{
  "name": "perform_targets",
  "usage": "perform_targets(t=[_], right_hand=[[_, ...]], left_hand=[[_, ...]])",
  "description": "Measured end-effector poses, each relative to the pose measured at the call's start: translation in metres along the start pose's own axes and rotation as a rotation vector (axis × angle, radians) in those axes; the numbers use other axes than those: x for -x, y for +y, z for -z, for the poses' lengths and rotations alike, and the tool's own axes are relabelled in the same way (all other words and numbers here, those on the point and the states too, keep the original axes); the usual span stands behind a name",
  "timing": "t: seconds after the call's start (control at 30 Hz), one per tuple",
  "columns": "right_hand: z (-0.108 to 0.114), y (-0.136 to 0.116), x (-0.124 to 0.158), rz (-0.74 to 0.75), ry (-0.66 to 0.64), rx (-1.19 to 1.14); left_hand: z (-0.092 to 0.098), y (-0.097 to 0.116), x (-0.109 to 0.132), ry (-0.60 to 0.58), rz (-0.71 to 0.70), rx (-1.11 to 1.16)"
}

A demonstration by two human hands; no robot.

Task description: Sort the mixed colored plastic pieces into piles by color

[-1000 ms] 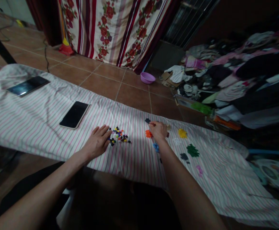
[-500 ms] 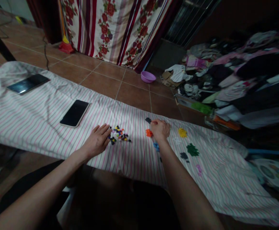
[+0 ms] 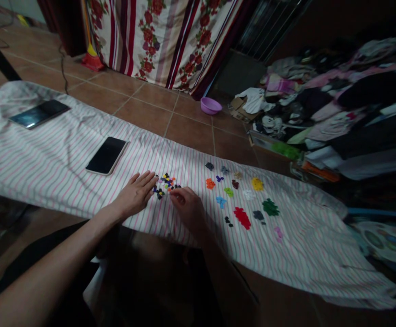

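Note:
My left hand [image 3: 136, 191] lies flat on the striped cloth [image 3: 143, 156], fingers stretched out, its fingertips beside a mixed pile of small coloured pieces [image 3: 166, 181]. At the right edge of that pile is my right hand [image 3: 188, 205], thumb and fingers drawn together in a pinch. Whatever is between them is too small to make out. Farther right, pieces lie grouped by colour: an orange heap [image 3: 210, 183], a red heap [image 3: 242, 218], a dark green heap [image 3: 271, 207], a yellow heap [image 3: 257, 184], a light blue heap [image 3: 221, 202] and several smaller ones.
A phone [image 3: 106, 156] rests left of the pieces, and a dark flat device [image 3: 40, 113] lies farther left. Beyond the cloth, a purple basin [image 3: 210, 106] stands on the tiled floor [image 3: 146, 111]. Heaped clothes [image 3: 307, 97] fill the right side.
My right hand has moved left and nearer, from the colour heaps to the mixed pile, uncovering the red, lime and brown heaps. My left hand stays on the cloth.

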State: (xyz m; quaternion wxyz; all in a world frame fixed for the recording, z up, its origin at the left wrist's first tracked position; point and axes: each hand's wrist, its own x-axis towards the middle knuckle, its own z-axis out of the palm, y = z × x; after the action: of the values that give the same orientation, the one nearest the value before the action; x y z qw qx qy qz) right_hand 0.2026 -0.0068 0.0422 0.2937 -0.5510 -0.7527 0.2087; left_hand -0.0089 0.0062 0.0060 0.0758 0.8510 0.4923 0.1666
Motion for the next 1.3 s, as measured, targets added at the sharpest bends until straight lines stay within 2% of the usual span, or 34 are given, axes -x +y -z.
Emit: perform_targets(t=[0.17, 0.33, 0.47, 0.73, 1.03, 1.3], right_hand=[[-0.024, -0.011, 0.011, 0.008, -0.041, 0.010], [-0.035, -0.009, 0.010, -0.049, -0.029, 0.067], [-0.035, -0.012, 0.008, -0.082, -0.033, 0.119], [-0.036, -0.011, 0.007, -0.036, -0.013, 0.185], [-0.035, -0.004, 0.007, -0.011, 0.035, 0.209], [-0.036, -0.007, 0.010, -0.007, 0.054, 0.206]], left_hand=[[0.001, -0.007, -0.001, 0.052, 0.010, 0.081], [0.002, -0.009, 0.000, 0.129, 0.025, 0.152], [0.004, -0.009, 0.000, 0.117, 0.016, 0.150], [0.007, -0.006, -0.001, 0.085, -0.007, 0.119], [0.006, -0.003, -0.005, 0.134, 0.041, 0.193], [0.009, 0.002, -0.007, 0.112, 0.047, 0.189]])
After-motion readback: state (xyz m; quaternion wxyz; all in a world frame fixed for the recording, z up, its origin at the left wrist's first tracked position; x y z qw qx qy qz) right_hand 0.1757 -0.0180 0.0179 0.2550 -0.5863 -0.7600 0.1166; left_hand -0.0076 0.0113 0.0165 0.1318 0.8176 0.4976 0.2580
